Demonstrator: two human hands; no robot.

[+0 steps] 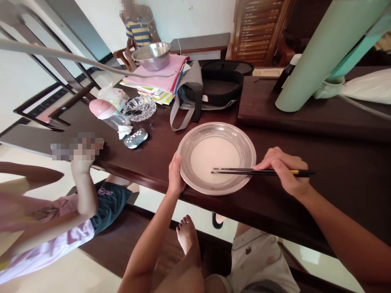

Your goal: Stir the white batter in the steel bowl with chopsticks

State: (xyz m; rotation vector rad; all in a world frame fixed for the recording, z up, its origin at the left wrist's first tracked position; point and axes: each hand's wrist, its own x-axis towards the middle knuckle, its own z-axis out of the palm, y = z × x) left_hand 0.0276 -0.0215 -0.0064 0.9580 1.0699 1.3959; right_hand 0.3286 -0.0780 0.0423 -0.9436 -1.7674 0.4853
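Observation:
A wide metal bowl (187,173) stands near the front edge of the dark wooden table, with a smooth white mixture (210,154) in its bottom. My left hand (176,174) grips the bowl's left rim, thumb on top and the other fingers hidden beneath. From the right, my right hand (285,171) is closed around a pair of black chopsticks (262,172). They lie nearly level across the right rim. Their tips are over the white mixture; whether they dip into it I cannot tell.
Left of the bowl are a game controller (136,138), a pink-capped bottle (106,112) and a glass ashtray (139,108). Behind lie a grey-black bag (210,89) and stacked folders under another metal bowl (152,57). A green cylinder (317,61) rises at right. Another person's arm (87,183) rests at left.

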